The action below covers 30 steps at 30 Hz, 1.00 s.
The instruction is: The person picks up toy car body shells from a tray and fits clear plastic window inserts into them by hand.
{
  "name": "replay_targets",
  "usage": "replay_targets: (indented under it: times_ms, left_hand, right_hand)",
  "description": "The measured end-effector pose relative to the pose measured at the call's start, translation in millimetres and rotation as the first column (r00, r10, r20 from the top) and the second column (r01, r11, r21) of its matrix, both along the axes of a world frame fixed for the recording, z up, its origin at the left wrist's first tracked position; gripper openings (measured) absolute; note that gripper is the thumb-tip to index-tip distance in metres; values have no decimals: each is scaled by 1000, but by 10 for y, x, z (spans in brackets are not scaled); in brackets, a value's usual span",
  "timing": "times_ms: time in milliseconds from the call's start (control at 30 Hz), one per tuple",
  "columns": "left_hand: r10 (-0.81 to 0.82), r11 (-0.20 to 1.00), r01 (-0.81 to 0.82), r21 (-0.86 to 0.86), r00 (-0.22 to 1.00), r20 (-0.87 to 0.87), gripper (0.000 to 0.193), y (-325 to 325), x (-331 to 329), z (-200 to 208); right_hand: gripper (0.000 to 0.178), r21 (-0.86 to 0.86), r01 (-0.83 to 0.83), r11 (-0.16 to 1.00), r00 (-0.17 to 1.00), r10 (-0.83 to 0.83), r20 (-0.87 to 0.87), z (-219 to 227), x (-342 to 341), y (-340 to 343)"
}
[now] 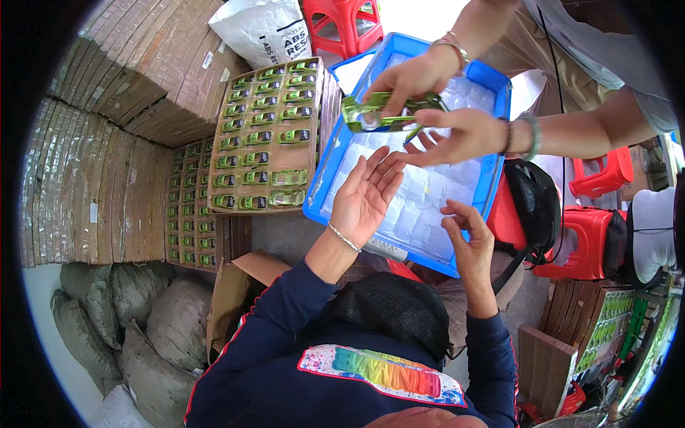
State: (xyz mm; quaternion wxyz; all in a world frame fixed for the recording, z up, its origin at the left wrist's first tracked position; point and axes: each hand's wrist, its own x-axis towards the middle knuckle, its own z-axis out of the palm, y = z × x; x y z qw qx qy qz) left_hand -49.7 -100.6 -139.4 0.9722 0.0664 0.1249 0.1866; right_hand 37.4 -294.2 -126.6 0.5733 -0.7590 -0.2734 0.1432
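Observation:
My left hand [366, 196] is held palm up above the near left part of a blue plastic crate [319, 192], fingers stretched out and nothing in it. Its fingertips come close to a co-worker's hand [464, 135]; I cannot tell whether they touch. My right hand [471, 246] hovers over the crate's near right edge, fingers loosely curled, thumb and forefinger slightly apart, holding nothing I can see. Across from me, the co-worker has both hands at a shiny green toy car body [364, 114]. White wrapped pieces [421, 200] line the crate.
To the left, a stacked cardboard tray [267, 157] carries rows of green toy cars. Tall cardboard stacks [78, 185] and grey sacks [164, 314] stand beyond. Red stools [585, 242] and a black mesh bag [531, 207] are at the right. A white sack [260, 32] lies at the back.

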Motion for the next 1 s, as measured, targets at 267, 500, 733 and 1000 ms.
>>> replay_targets:
  times_ms: [267,500,733,1000]
  left_hand:
    - [31,998,-28,53,997,-64,39,65,-72,-86]
    - [64,996,-46,76,966,-249,34,44,-144,-326]
    - [96,995,-74,72,918,-384,32,48,-269,-509]
    - [127,990,-95,101,912,-391,32,115,-253,-532]
  right_hand:
    - [25,-88,-107,990,994,104,-37,-41,-70,74]
    - [22,-86,-91,992,992,84,-89,-131,-126,53]
    - [19,-99,-129,987,987,118,-107,-151,-163,42]
    - [17,-124,-152,981,983,137,-121,-165,-169,49]
